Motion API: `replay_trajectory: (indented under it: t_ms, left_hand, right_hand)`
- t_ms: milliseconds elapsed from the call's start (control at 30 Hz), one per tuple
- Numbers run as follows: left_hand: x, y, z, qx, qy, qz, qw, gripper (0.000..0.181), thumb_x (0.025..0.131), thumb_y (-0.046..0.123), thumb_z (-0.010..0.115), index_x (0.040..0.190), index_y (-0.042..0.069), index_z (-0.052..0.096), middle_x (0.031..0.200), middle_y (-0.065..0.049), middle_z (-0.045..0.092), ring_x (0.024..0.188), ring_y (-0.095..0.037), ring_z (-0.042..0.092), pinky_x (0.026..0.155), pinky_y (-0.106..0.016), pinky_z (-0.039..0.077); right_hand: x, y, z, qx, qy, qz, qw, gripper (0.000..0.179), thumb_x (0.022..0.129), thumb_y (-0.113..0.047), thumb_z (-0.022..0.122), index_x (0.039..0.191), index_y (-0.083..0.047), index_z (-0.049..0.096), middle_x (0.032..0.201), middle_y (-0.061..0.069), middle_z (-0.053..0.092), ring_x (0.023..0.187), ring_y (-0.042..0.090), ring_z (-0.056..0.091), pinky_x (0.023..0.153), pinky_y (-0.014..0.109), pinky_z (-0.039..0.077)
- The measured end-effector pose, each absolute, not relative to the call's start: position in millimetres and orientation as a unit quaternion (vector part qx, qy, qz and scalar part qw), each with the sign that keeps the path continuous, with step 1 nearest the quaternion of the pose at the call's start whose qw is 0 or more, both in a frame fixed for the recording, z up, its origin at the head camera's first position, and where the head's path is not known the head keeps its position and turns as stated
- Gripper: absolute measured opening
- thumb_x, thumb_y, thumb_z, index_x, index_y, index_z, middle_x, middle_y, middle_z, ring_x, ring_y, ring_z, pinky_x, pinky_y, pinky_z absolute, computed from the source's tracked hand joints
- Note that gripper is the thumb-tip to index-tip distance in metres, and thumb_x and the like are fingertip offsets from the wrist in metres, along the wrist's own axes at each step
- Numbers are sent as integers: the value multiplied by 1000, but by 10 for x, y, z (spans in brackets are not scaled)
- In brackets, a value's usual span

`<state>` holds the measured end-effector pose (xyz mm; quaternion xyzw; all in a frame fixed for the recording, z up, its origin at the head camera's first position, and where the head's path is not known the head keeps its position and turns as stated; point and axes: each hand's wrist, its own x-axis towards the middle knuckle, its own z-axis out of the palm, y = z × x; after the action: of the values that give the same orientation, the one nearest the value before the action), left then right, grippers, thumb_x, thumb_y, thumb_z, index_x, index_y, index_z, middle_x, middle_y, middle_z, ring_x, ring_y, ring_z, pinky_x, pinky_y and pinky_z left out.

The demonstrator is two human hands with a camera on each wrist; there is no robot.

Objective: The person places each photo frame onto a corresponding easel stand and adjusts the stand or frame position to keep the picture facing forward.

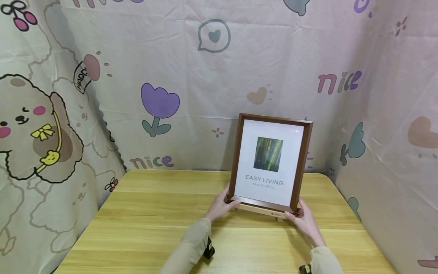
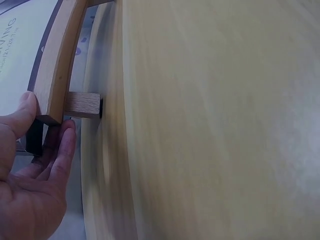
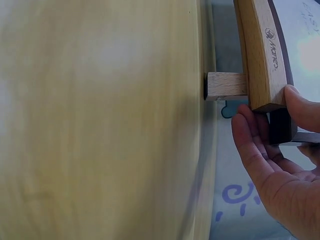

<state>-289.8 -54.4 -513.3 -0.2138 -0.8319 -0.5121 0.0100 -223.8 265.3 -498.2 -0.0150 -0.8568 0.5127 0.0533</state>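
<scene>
A brown picture frame with a white insert and a small green picture leans back on a light wooden tabletop easel. My left hand grips the frame's lower left corner, thumb on the front and fingers curled beneath, as the left wrist view shows beside the easel's ledge. At the lower right corner my right hand holds the frame the same way. In the right wrist view its thumb lies by the end of the ledge, which bears a printed logo. The easel's back is hidden behind the frame.
The easel stands on a yellow wood-grain table, towards its right rear. Cartoon-printed cloth hangs behind the table and along both sides. Dark wrist devices sit on both sleeves.
</scene>
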Motion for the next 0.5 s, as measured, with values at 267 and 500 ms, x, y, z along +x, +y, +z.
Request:
replay_trajectory:
  t_ms: [267, 500]
  left_hand:
    - [-2867, -590, -5134, -218, -823, -524, 14, 93, 95, 25, 71, 164, 16, 10, 117, -22, 71, 93, -19, 63, 89, -38, 54]
    - [-2842, -636, -5134, -213, -830, -515, 23, 93, 94, 26, 71, 163, 10, 11, 130, -25, 66, 111, -33, 68, 102, -50, 52]
  right_hand:
    - [-2263, 2610, -4991, -15, -853, 519, 48, 79, 90, -5, 72, 156, -5, 29, 128, 40, 60, 107, 38, 69, 78, 20, 53]
    - [-2273, 2565, -4998, -9, -848, 528, 47, 79, 90, -3, 72, 155, -3, 29, 128, 39, 60, 104, 35, 70, 78, 20, 54]
